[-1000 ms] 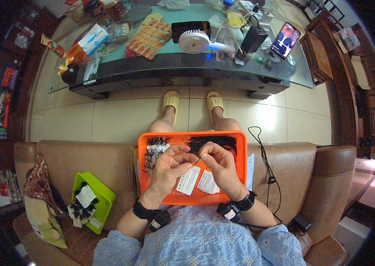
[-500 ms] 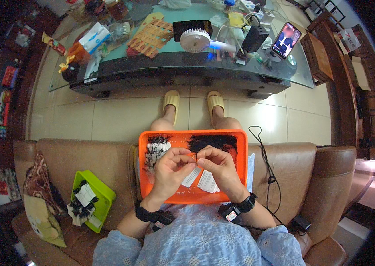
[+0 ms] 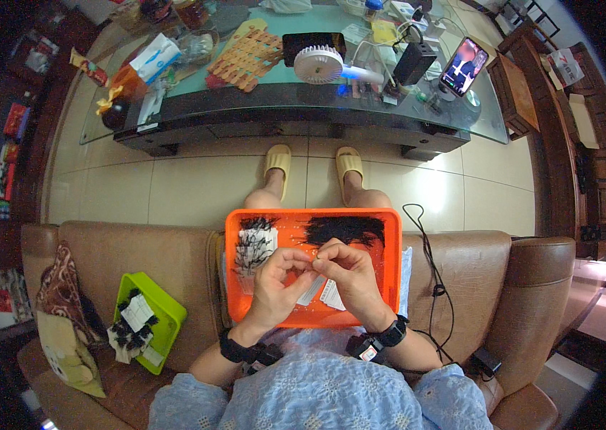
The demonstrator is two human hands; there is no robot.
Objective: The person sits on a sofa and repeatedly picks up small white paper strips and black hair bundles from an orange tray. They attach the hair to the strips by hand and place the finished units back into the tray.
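An orange tray [image 3: 393, 276] rests across my lap. Above its middle, my left hand [image 3: 276, 288] and my right hand [image 3: 357, 278] meet fingertip to fingertip. Each one is pinched closed; whatever sits between the fingertips is too small to make out. Beyond my right hand lies a dark heap of thin black strands [image 3: 346, 230]. White cards with black strands across them [image 3: 255, 249] are piled along the tray's left side. Partly covered by my hands, white printed cards [image 3: 332, 294] lie in the near part of the tray. Tiny pale bits dot its bottom.
Left of me on the brown sofa [image 3: 138, 251] stands a tilted green basket [image 3: 168, 315] holding cards and black strands. A black cable [image 3: 428, 251] runs down the sofa on my right. Ahead, a glass table carries a white fan [image 3: 318, 64], a propped phone [image 3: 464, 67] and clutter.
My right hand has shifted slightly left and its fingers have drawn in closer to the left fingertips. The view has moved a little; tray and cards otherwise look the same.
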